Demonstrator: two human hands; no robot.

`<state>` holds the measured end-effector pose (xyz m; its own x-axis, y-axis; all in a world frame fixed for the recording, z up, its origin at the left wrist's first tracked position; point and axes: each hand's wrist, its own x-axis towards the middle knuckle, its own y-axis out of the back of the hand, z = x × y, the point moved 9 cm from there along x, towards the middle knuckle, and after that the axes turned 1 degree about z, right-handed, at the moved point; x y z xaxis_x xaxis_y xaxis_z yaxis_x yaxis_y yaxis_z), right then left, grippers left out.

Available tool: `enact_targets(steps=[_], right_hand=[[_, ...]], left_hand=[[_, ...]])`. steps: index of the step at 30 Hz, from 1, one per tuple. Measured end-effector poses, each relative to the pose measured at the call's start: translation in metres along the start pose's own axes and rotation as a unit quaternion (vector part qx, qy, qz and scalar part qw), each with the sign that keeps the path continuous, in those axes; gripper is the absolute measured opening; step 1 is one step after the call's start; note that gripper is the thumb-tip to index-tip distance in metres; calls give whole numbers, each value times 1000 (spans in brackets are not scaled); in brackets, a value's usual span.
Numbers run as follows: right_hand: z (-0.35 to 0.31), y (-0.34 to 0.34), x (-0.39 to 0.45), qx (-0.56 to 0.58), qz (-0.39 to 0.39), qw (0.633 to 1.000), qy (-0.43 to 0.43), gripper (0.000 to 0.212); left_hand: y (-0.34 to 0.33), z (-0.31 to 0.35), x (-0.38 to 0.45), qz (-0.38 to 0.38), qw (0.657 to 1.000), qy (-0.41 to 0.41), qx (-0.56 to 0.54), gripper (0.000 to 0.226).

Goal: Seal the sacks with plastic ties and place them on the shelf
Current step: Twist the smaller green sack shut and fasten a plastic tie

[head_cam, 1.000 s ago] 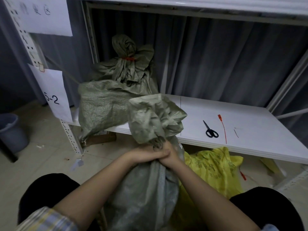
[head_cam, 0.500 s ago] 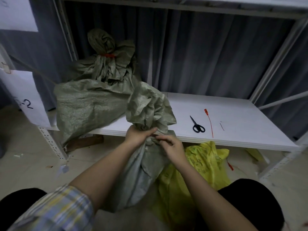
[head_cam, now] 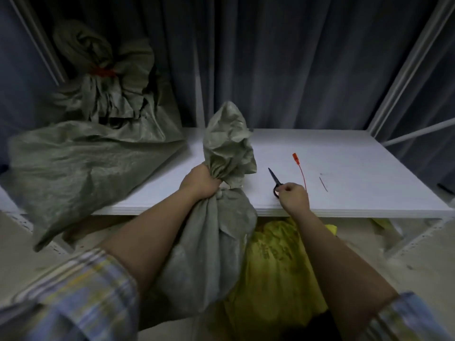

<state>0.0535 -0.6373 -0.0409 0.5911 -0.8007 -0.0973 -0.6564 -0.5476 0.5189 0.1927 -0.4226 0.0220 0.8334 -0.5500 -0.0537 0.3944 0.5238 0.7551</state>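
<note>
In the head view, a grey-green sack point(head_cam: 211, 242) is held upright in front of the white shelf point(head_cam: 344, 168), its gathered neck gripped by the left hand point(head_cam: 200, 182), whose fingers are curled tightly round the bunched fabric. The loose top of the sack is seen standing above the fist, over the shelf's front edge. The right hand point(head_cam: 294, 195) is placed at the handles of a pair of black scissors point(head_cam: 275, 179) lying on the shelf, with fingers curled onto them; whether they are fully grasped cannot be told. Just beside the scissors, to the right, a red plastic tie point(head_cam: 300, 169) is laid on the board. A second green sack point(head_cam: 81, 158), already bound with a red tie point(head_cam: 102, 72), is slumped on the left of the shelf. A yellow sack point(head_cam: 278, 262) is seen below the shelf edge, beside the held sack.
</note>
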Motion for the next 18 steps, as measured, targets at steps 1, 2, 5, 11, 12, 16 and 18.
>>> enact_targets(steps=[1, 2, 5, 11, 12, 16, 18], right_hand=[[-2, -3, 5, 3, -6, 1000, 15, 23], [-10, -9, 5, 23, -19, 999, 38, 21], [-47, -44, -13, 114, -125, 980, 102, 23], [-97, -63, -48, 205, -128, 957, 157, 97], [-104, -62, -56, 191, -119, 959, 175, 94], [-132, -59, -107, 163, -133, 942, 261, 83], [-146, -57, -136, 163, -150, 928, 299, 77]], left_hand=[[-3, 2, 6, 0, 1000, 1, 3, 38], [-7, 4, 10, -7, 1000, -2, 4, 36], [-17, 8, 10, -55, 998, -19, 4, 38], [-2, -15, -18, -89, 995, -24, -32, 60], [2, -23, -26, -87, 995, -17, -39, 65], [10, -36, -66, -101, 992, -23, -69, 68], [12, -43, -85, -113, 990, -24, -78, 59]])
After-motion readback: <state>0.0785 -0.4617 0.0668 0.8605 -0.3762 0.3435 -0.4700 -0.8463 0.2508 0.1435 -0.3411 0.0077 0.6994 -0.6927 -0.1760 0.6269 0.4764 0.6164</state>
